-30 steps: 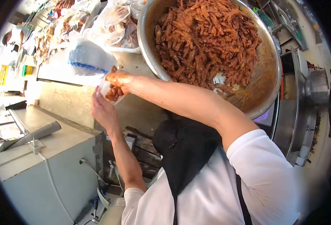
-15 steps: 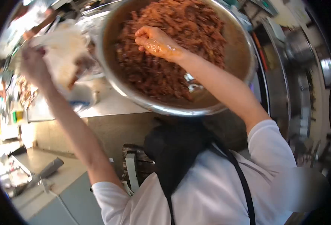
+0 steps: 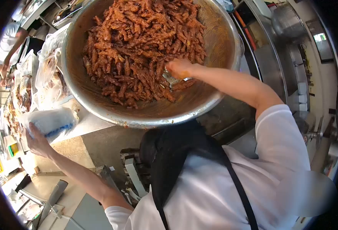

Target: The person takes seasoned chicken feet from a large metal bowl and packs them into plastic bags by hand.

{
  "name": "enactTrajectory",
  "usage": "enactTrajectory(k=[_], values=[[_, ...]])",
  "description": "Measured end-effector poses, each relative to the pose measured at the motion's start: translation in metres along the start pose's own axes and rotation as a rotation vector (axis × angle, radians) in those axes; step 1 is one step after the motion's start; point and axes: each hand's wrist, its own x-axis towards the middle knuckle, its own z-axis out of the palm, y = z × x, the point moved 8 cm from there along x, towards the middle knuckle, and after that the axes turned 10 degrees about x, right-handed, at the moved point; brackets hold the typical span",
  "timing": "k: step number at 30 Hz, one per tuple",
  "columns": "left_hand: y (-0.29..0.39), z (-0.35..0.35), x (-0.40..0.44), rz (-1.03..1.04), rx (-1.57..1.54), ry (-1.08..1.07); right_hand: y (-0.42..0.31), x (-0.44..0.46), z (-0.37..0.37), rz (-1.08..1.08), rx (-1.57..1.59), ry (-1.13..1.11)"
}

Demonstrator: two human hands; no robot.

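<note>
Nearest, the left hand (image 3: 38,142), its fingers partly spread, touches the near side of a clear plastic pack (image 3: 52,122) with blue print, though whether it grips the pack is hard to tell. The right hand (image 3: 179,69) is partly curled at a shiny metal tool (image 3: 171,79), its hold unclear, over the wide steel bowl (image 3: 224,86) where the reddish-brown chicken feet (image 3: 134,50) lie heaped mostly to its left. Beyond the left hand, past the pack, are filled plastic bags (image 3: 48,86) and a co-worker (image 3: 10,44).
</note>
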Motion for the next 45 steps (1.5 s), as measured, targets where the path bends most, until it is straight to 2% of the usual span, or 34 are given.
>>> enactTrajectory(k=[1,2,3,4,5,6,8,9,12,13,14,16,17,18,21,22,23,25,26,29,30,31,32,33,34,35,36,37,38,39,41,43,45], values=[[-0.002,-0.004,-0.002,-0.039,0.026,-0.047,-0.009,-0.003,-0.025,-0.110,0.007,0.305],[-0.015,-0.004,0.012,0.065,0.162,0.073,-0.023,0.001,-0.018,-0.215,-0.127,0.255],[-0.029,-0.008,0.021,-0.005,0.088,0.099,-0.038,0.006,-0.010,-0.317,-0.258,0.208],[-0.030,-0.023,0.033,0.488,0.141,0.397,-0.047,0.008,-0.006,-0.416,-0.396,0.169],[-0.055,-0.039,0.055,0.520,-0.102,0.352,-0.034,0.011,0.001,-0.331,-0.360,0.068],[-0.080,-0.071,0.065,0.398,-0.318,0.371,-0.018,0.010,0.009,-0.243,-0.323,-0.031],[-0.050,-0.156,0.036,0.105,-0.202,0.370,0.021,0.006,0.015,-0.017,-0.129,-0.177],[-0.035,-0.198,0.020,-0.037,-0.148,0.352,0.036,0.009,0.010,0.008,-0.033,-0.133],[-0.035,-0.221,-0.012,-0.223,-0.242,0.271,0.052,0.014,-0.001,0.122,0.327,-0.051],[-0.016,-0.196,-0.045,-0.610,-0.605,0.196,0.039,0.017,0.002,0.076,0.269,-0.009],[-0.012,-0.180,-0.049,-0.448,-0.531,0.114,0.025,0.021,0.009,0.034,0.211,0.038],[-0.014,-0.124,-0.068,-0.359,-0.579,-0.084,-0.005,0.013,0.013,-0.070,0.093,0.096],[-0.018,-0.089,-0.079,-0.426,-0.697,-0.204,-0.020,0.007,0.009,-0.135,0.038,0.106],[-0.024,-0.065,-0.094,-0.438,-0.794,-0.276,-0.011,0.010,0.003,0.045,0.067,0.041],[-0.038,0.010,-0.138,-0.480,-0.904,-0.506,0.019,0.016,-0.044,0.139,-0.075,0.283],[-0.030,0.038,-0.153,-0.430,-0.914,-0.602,0.017,0.020,-0.043,-0.001,-0.120,0.258],[-0.014,0.065,-0.165,-0.373,-0.926,-0.704,0.017,0.022,-0.034,-0.026,-0.127,0.252],[0.015,0.097,-0.188,-0.436,-0.897,-0.789,0.017,0.035,-0.028,-0.086,-0.159,0.258],[0.021,0.103,-0.195,-0.461,-0.906,-0.796,0.023,0.034,-0.024,-0.103,-0.074,0.257],[0.017,0.138,-0.210,-0.520,-0.938,-0.785,-0.002,-0.020,-0.038,0.083,-0.036,-0.083],[0.012,0.150,-0.212,-0.524,-0.903,-0.805,0.007,-0.014,-0.013,-0.193,-0.119,-0.053],[0.005,0.163,-0.215,-0.527,-0.866,-0.829,0.008,-0.017,0.011,-0.177,-0.127,-0.181],[0.003,0.182,-0.212,-0.438,-0.777,-0.870,0.003,-0.023,0.033,-0.162,-0.137,-0.306],[0.007,0.188,-0.203,-0.315,-0.670,-0.799,0.001,-0.028,0.050,-0.148,-0.149,-0.425],[0.014,0.190,-0.195,-0.194,-0.563,-0.723,-0.006,-0.030,0.049,-0.242,-0.135,-0.316],[0.016,0.188,-0.189,-0.074,-0.453,-0.647,0.004,-0.030,0.053,-0.182,-0.133,-0.368],[0.019,0.178,-0.188,-0.098,-0.382,-0.769,0.011,-0.030,0.051,-0.121,-0.132,-0.420],[0.019,0.156,-0.184,-0.075,-0.322,-0.683,0.021,-0.028,0.047,-0.059,-0.133,-0.469],[0.018,0.134,-0.187,-0.056,-0.261,-0.598,0.037,-0.013,0.043,-0.052,-0.018,-0.271],[0.020,0.115,-0.195,-0.048,-0.196,-0.514,0.025,-0.012,0.030,0.013,0.054,-0.296],[0.048,0.080,-0.221,0.057,-0.339,-0.396,-0.032,-0.024,0.010,0.156,0.235,-0.347],[0.110,0.041,-0.266,0.385,-0.121,-0.425,-0.064,-0.020,0.038,0.013,0.087,-0.313],[0.114,0.043,-0.290,0.370,0.007,-0.408,-0.064,-0.018,0.054,-0.074,-0.050,-0.332]])
